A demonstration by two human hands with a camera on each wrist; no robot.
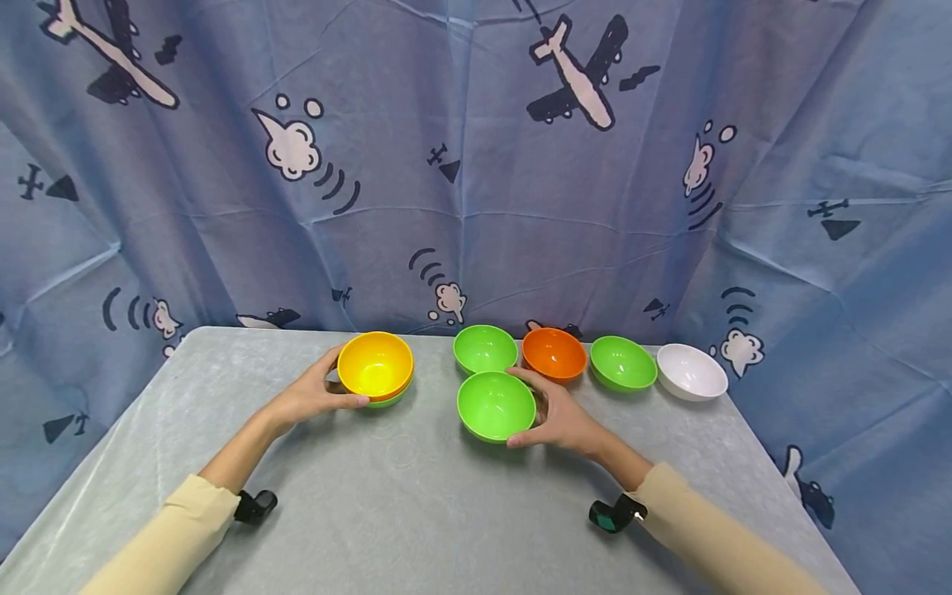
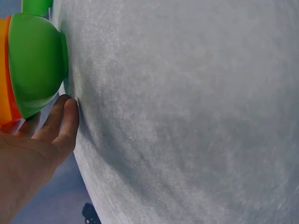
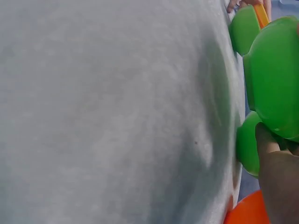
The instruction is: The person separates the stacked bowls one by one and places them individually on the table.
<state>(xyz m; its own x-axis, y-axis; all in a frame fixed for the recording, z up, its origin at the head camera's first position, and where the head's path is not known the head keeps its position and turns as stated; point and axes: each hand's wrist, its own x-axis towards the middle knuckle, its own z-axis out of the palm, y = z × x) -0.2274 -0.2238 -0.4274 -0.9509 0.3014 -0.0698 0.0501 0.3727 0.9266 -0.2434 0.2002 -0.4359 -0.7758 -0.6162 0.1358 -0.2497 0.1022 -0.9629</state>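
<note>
Though nested, bottom green bowl [image 1: 388, 402] half-hidden

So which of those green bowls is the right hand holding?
The nearest green bowl, in front of the row; the right hand grips its side. The other single green ones stand untouched behind.

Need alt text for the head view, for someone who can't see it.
Left hand grips a stack of plastic bowls with a yellow bowl on top; right hand holds a green plastic bowl on a grey table. Behind stand green, orange, green and white bowls.
</note>
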